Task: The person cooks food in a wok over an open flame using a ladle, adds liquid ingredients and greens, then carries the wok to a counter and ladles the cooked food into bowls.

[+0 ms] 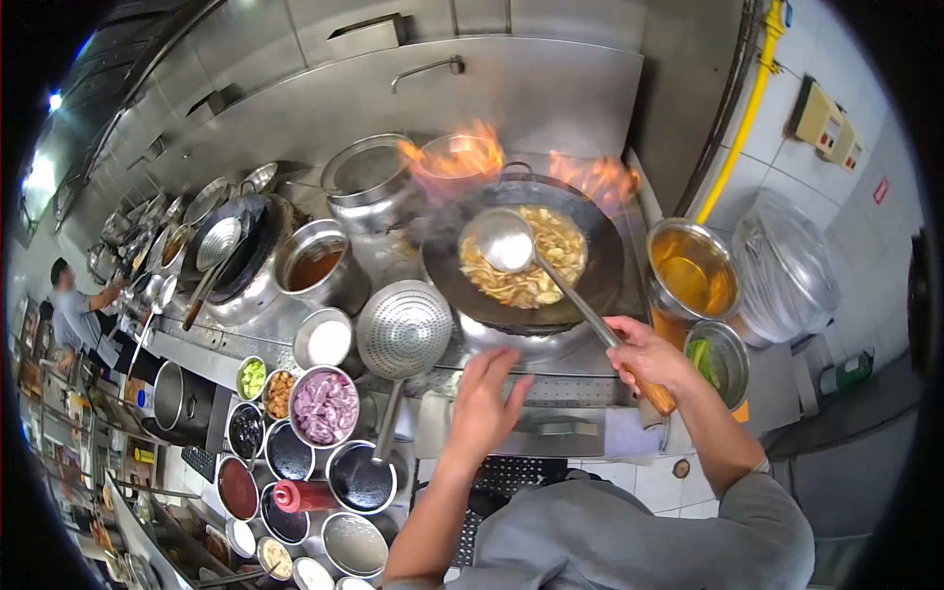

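My right hand (644, 356) is wrapped round the wooden handle of a long ladle (503, 239). The ladle's metal bowl is over the food (536, 280) in a large black wok (600, 295), where sliced, brownish pieces sit in liquid. Flames rise behind the wok's far rim. My left hand (488, 398) is held in front of the stove's near edge with its fingers apart and nothing in it. Just left of that hand, a perforated strainer (404, 329) lies with its handle towards me, across the pots.
A pot of yellow oil (693, 275) and a bowl with green vegetables (733, 359) stand at right. Left are a pot of brown liquid (317, 261), sliced purple onions (325, 405), several sauce containers and a red squeeze bottle (303, 496). Another person (79, 310) stands far left.
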